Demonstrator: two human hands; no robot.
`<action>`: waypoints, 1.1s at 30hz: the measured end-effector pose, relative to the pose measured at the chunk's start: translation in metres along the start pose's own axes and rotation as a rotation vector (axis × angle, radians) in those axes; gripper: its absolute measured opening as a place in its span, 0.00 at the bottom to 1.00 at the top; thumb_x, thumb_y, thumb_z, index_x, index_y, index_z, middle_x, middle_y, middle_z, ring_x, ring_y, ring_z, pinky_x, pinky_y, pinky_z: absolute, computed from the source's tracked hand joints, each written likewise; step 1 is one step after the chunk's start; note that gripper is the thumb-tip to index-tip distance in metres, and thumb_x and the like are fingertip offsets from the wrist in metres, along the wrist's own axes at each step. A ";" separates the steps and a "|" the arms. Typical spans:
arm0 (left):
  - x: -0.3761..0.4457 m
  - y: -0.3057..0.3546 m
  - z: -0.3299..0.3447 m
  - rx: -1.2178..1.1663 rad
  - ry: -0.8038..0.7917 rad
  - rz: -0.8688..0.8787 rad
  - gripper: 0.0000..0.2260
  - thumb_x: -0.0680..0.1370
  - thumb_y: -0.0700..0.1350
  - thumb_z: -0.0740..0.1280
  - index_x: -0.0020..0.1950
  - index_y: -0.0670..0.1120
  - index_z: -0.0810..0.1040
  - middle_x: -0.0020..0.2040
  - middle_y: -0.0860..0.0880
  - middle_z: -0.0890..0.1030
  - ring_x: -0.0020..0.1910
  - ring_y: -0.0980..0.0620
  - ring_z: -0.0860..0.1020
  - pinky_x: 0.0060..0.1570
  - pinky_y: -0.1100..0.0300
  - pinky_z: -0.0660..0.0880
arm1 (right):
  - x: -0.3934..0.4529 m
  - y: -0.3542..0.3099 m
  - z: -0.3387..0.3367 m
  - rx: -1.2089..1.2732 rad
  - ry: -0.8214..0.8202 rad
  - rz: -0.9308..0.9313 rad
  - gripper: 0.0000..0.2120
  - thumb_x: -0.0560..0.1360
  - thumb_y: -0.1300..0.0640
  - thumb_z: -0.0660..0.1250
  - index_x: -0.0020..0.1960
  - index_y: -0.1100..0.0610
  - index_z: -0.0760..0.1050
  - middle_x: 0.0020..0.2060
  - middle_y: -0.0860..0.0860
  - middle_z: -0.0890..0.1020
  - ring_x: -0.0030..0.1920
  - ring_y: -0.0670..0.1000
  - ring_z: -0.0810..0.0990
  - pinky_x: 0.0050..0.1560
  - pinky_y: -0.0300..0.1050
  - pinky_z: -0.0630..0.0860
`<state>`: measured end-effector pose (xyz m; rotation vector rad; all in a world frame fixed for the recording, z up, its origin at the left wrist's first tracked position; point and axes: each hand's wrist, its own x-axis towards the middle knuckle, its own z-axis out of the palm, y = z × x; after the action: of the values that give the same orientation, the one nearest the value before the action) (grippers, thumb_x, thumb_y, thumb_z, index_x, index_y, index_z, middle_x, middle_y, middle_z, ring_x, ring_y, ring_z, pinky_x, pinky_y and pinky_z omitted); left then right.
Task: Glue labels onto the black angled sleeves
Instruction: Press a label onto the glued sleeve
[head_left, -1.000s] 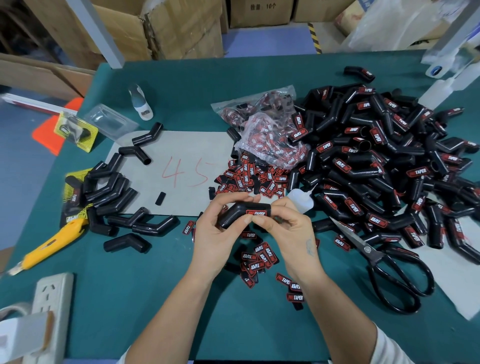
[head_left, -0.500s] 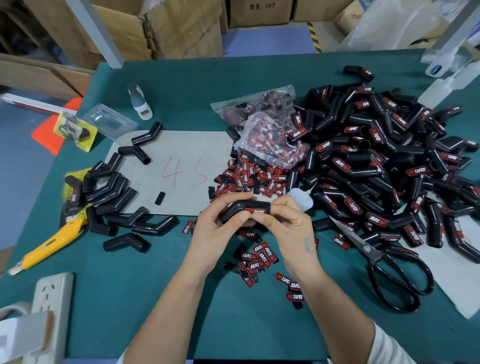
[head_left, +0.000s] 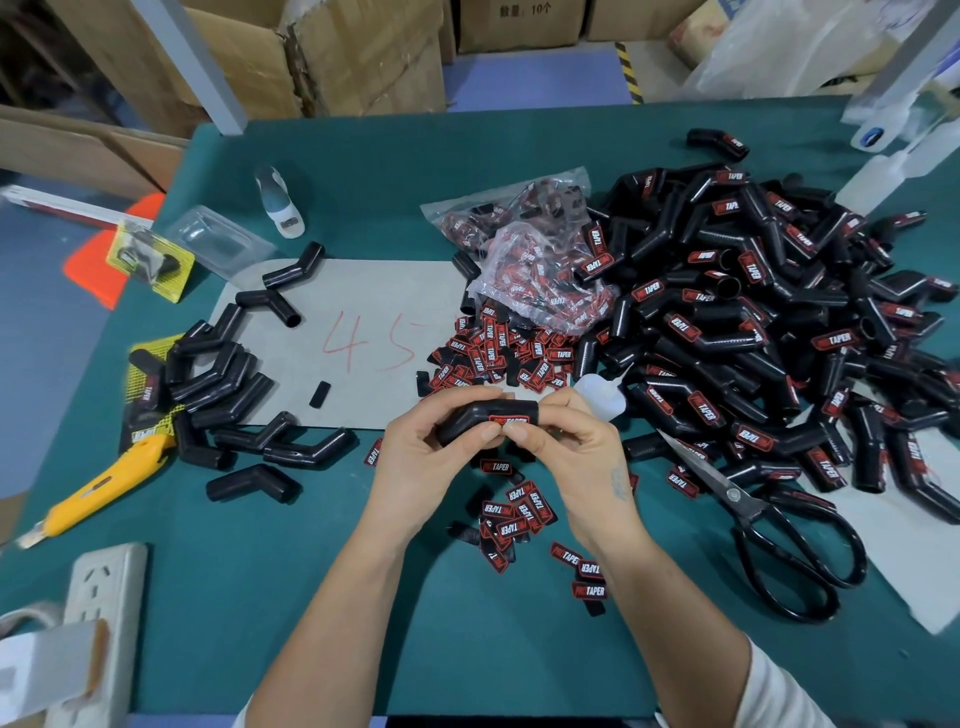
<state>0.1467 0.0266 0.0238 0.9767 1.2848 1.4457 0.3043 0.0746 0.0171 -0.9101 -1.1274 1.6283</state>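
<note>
Above the table's near centre, both the left hand (head_left: 415, 457) and right hand (head_left: 571, 457) are gripping one sleeve (head_left: 483, 415), pressing its label (head_left: 511, 420). Labelled pile (head_left: 753, 332) is dwarfing the unlabelled group (head_left: 228, 395).

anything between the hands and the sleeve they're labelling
No. Both the left hand and right hand already grip the black sleeve directly, fingers pressing its label; nothing visible sits between them.
</note>
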 end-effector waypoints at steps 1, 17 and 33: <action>0.000 0.001 0.000 -0.002 0.005 -0.002 0.14 0.76 0.40 0.75 0.58 0.56 0.87 0.55 0.48 0.87 0.54 0.49 0.86 0.54 0.56 0.83 | 0.000 0.001 -0.001 0.018 0.001 0.004 0.07 0.69 0.64 0.77 0.45 0.56 0.89 0.42 0.49 0.79 0.46 0.46 0.82 0.52 0.39 0.79; -0.002 0.004 0.001 -0.007 0.020 -0.014 0.13 0.73 0.47 0.77 0.56 0.56 0.88 0.54 0.47 0.88 0.51 0.49 0.86 0.54 0.55 0.84 | 0.002 0.005 -0.003 0.014 0.028 0.015 0.11 0.68 0.64 0.77 0.44 0.72 0.82 0.44 0.60 0.74 0.47 0.56 0.77 0.53 0.43 0.80; -0.002 0.006 -0.001 0.114 0.012 0.057 0.15 0.74 0.43 0.77 0.57 0.60 0.87 0.56 0.52 0.88 0.56 0.51 0.86 0.57 0.62 0.80 | -0.003 -0.006 0.003 0.015 -0.031 0.050 0.07 0.69 0.60 0.77 0.43 0.50 0.89 0.43 0.53 0.77 0.48 0.49 0.79 0.54 0.41 0.79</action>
<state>0.1459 0.0242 0.0294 1.0896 1.3703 1.4365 0.3045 0.0720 0.0238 -0.9134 -1.1199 1.6945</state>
